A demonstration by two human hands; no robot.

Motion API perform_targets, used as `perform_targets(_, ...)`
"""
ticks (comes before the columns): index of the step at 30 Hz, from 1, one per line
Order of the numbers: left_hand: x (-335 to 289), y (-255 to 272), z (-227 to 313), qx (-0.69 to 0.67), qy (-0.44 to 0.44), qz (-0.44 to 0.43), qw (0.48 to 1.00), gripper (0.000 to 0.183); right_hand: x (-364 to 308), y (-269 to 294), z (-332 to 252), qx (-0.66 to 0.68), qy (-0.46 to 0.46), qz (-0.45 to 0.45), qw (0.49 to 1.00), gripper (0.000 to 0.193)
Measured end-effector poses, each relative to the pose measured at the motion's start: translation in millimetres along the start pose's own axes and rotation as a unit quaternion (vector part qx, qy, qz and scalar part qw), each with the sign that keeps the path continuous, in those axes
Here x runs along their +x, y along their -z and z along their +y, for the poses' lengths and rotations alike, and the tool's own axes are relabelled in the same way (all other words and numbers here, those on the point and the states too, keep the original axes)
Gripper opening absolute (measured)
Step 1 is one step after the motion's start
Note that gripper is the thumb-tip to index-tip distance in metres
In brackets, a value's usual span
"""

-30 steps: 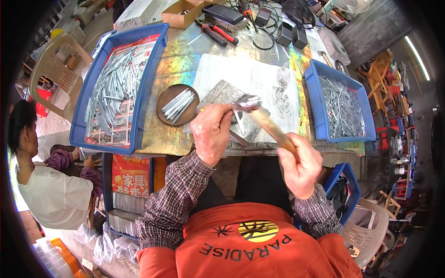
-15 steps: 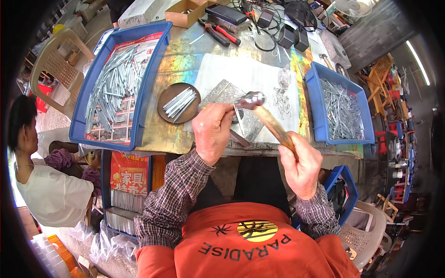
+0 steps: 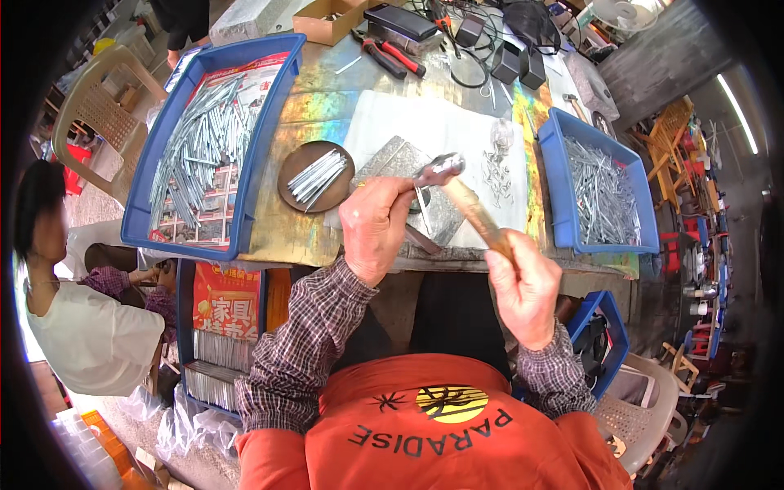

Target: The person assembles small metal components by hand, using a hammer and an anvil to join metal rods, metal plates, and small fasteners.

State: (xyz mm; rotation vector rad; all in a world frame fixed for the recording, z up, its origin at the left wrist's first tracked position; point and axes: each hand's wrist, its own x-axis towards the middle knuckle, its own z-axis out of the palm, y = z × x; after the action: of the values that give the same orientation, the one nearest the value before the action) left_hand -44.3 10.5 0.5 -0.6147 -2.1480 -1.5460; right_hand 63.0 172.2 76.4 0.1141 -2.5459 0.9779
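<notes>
My right hand [image 3: 529,287] is wrapped round the wooden handle of a hammer [image 3: 475,211]. Its steel head hangs over the metal block [image 3: 398,155], close to the fingertips of my left hand [image 3: 374,227]. Between thumb and forefinger, that hand pinches a thin metal rod [image 3: 424,212], whose lower end points toward me. Whether the hammer head touches the rod I cannot tell. A round brown dish [image 3: 291,161] with a bundle of similar rods stands left of my left hand. White paper [image 3: 384,110] lies under the block, with small metal bits [image 3: 498,175] scattered on its right side.
Blue trays of metal rods stand left [image 3: 256,175] and right [image 3: 600,247]. Red-handled pliers [image 3: 400,59], cables and black boxes [image 3: 531,69] lie at the back. A person in a white top [image 3: 98,339] sits at left; another stands at the far left. A blue crate [image 3: 616,314] stands low at right.
My right hand and the hammer have shifted slightly left, the head tilting a little. My left hand stays nearly still, pinching the rod. More of the far-left person shows, with a hand.
</notes>
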Motion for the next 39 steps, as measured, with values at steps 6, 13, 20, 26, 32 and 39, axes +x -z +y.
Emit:
perform_targets(6,-0.1,4.6,-6.0,-0.147,0.121,-0.001,0.982,0.010,-9.9,-5.3,19.9,0.007,0.005,0.061,0.998,0.019)
perform_targets(13,1.2,26.3,-4.0,-0.303,0.242,0.018,0.921,0.015,-3.5,-33.0,41.5,-0.100,0.037,0.094,0.990,0.023)
perform_targets(20,-13.2,38.7,-10.5,-0.283,0.263,0.011,0.922,0.015,4.3,-61.7,53.6,-0.190,0.073,0.110,0.973,0.037)
perform_targets(26,-19.2,42.3,-9.6,-0.297,0.276,0.022,0.914,0.016,4.0,-71.4,57.9,-0.198,0.060,0.103,0.973,0.043)
perform_targets(32,-23.8,38.9,-2.0,-0.295,0.269,-0.026,0.917,0.021,4.0,-59.1,47.1,-0.186,0.088,0.092,0.974,0.045)
perform_targets(39,-46.5,24.3,16.4,-0.238,0.236,-0.078,0.939,0.028,4.8,-65.8,5.7,0.008,0.250,0.018,0.968,0.049)
